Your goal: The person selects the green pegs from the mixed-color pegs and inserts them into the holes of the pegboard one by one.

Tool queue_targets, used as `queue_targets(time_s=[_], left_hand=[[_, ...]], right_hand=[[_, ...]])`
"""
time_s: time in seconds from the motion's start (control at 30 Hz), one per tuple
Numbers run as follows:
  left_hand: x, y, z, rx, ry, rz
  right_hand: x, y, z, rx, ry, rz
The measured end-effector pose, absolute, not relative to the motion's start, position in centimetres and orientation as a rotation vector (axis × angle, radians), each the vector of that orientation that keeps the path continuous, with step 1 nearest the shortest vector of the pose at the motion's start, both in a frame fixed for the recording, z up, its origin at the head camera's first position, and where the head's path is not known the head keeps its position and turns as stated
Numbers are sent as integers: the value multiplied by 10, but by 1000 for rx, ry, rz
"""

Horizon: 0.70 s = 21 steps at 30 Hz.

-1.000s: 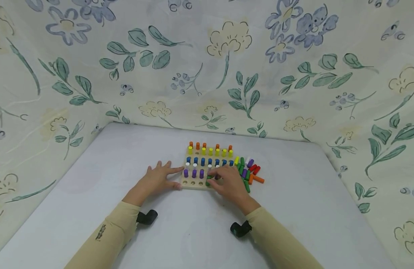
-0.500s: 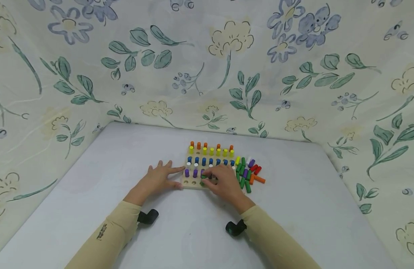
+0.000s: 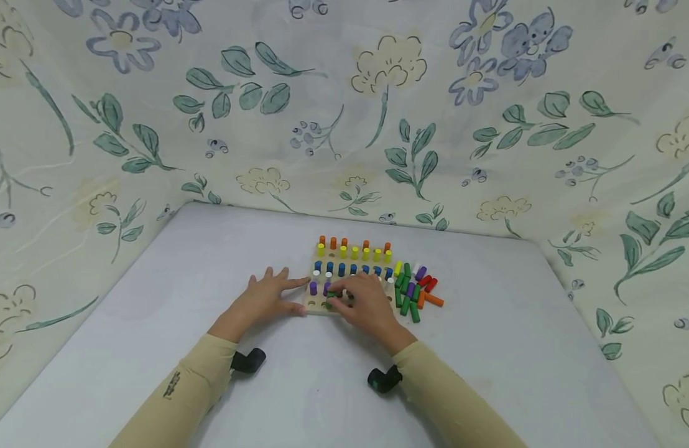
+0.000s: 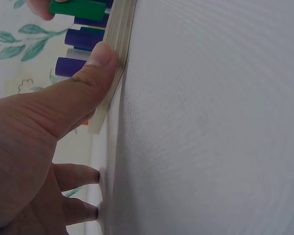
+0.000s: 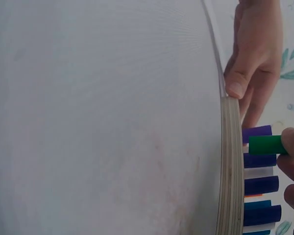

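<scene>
A wooden pegboard [image 3: 318,310] lies on the table with upright coloured pegs in rows: orange at the back, then yellow, blue, white and purple. My left hand [image 3: 260,298] has its fingers spread, with thumb and index finger touching the board's left edge; the left wrist view shows the thumb [image 4: 100,56] against its side. My right hand [image 3: 369,305] pinches a green peg [image 5: 264,145] between thumb and fingers above the front row, near its left end. In the right wrist view a slim gap shows between the peg's lower end and the board. My right hand hides part of the board.
Loose green pegs [image 3: 415,312], orange pegs [image 3: 434,299], red pegs [image 3: 431,285] and others lie heaped at the board's right side. The white table [image 3: 311,386] meets a floral cloth [image 3: 322,149] at the back and sides. Each wrist wears a black camera [image 3: 385,379].
My right hand has slid left along the front row, carrying the green peg from about the fourth hole to near the second. My left hand stays at the board's edge.
</scene>
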State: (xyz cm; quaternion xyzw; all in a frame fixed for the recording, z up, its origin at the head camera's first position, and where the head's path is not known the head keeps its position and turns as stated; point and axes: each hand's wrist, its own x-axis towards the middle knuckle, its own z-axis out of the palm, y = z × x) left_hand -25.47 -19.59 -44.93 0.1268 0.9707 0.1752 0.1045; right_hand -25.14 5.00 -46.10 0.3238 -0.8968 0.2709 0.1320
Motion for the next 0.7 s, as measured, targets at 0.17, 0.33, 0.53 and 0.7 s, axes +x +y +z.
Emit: queue_targets(time_s=[0.17,0.33,0.53,0.7], left_hand=[[-255,-195,-448,374,2858,512],[-255,-195,-448,360,2849,515],[-255,-195,-449,353,2846,513],[-254,-194,-448,360,2857,507]], right_hand=[[-252,45,-462,940,-2606,783],[-253,38,-463,957,-2607,747],[-253,32,-461,989,-2593,739],[-253,28,-459,1003,-2581,735]])
